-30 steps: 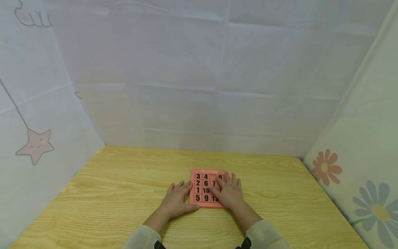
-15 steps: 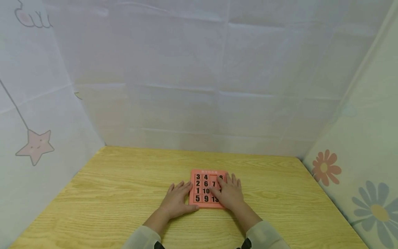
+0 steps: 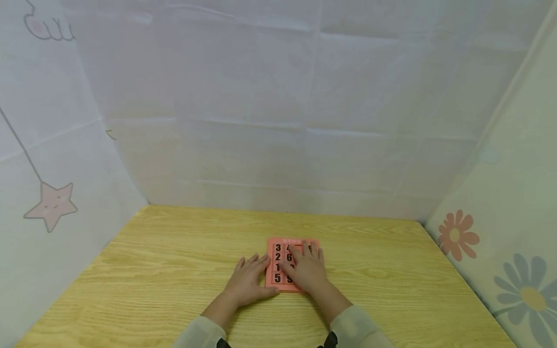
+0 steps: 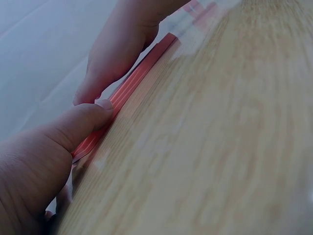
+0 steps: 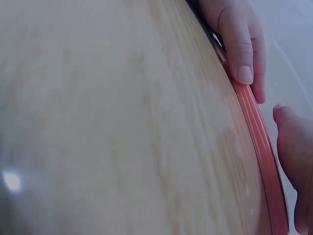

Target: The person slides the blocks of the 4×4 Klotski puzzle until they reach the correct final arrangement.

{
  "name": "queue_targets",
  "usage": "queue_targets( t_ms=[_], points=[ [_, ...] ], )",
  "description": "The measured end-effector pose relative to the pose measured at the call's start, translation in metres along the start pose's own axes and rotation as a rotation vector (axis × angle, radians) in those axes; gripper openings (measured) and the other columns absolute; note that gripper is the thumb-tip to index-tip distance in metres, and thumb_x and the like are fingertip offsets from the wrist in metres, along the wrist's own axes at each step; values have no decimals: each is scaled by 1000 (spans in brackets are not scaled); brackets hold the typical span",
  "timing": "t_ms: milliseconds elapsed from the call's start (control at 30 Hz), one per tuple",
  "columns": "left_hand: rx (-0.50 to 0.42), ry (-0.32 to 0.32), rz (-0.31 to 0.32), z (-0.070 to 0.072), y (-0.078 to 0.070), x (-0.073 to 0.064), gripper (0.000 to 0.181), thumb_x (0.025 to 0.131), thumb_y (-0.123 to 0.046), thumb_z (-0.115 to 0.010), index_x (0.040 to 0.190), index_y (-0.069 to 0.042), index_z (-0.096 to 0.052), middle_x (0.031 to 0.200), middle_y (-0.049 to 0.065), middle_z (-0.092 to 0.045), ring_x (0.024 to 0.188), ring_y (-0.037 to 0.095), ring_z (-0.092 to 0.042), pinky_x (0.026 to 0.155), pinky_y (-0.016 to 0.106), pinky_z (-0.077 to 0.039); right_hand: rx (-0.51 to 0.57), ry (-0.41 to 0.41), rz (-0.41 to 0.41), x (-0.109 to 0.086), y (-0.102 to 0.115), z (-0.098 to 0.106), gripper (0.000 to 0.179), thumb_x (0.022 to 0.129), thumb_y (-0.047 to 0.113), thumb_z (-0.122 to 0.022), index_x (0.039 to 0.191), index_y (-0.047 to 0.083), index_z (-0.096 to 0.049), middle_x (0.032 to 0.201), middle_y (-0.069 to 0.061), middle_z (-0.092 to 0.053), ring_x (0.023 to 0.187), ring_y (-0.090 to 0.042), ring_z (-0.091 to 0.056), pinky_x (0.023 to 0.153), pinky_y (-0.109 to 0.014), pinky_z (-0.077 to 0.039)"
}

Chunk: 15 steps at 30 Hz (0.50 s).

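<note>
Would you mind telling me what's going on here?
A person has both hands at a pink sliding number puzzle lying on a wood-grain table. The left hand is at its left side, thumb against the near edge. The right hand is spread over the number tiles, hiding many; whether its fingertips touch them is hard to tell. The leftmost column reads 3, 2, 1, 5 from far to near.

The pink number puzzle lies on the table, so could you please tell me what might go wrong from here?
The right grip hides many of the numbered tiles in the head view, so one might get nudged unseen. The left grip rests along only the left and near edges of the puzzle, so a rightward push could slide it across the table.
</note>
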<state>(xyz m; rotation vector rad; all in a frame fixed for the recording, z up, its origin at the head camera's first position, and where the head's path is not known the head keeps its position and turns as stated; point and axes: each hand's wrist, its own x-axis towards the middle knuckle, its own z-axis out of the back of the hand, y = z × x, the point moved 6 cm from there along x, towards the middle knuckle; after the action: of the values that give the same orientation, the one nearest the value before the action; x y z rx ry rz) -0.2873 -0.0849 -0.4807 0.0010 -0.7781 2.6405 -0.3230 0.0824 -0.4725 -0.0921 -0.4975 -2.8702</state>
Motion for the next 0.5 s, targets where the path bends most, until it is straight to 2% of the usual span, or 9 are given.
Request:
queue_targets(
  t_ms=[300,500],
  points=[
    [18,3,-8,0,1,0,90,80,-64,-67,147,-8,-45,156,9,-40,147,38,-30,120,64,-13,-7,33,10,3,12,-6,66,96,64,-42,148,25,-46,161,-17,-25,151,-42,-12,122,-61,-10],
    [16,3,-10,-1,1,0,90,80,-64,-67,148,-8,-44,156,9,-40,147,38,-29,120,64,-13,-22,38,26,3,16,-6,66,96,65,-40,147,24,-47,160,-17,-27,151,-43,-13,122,-61,-10]
  ],
)
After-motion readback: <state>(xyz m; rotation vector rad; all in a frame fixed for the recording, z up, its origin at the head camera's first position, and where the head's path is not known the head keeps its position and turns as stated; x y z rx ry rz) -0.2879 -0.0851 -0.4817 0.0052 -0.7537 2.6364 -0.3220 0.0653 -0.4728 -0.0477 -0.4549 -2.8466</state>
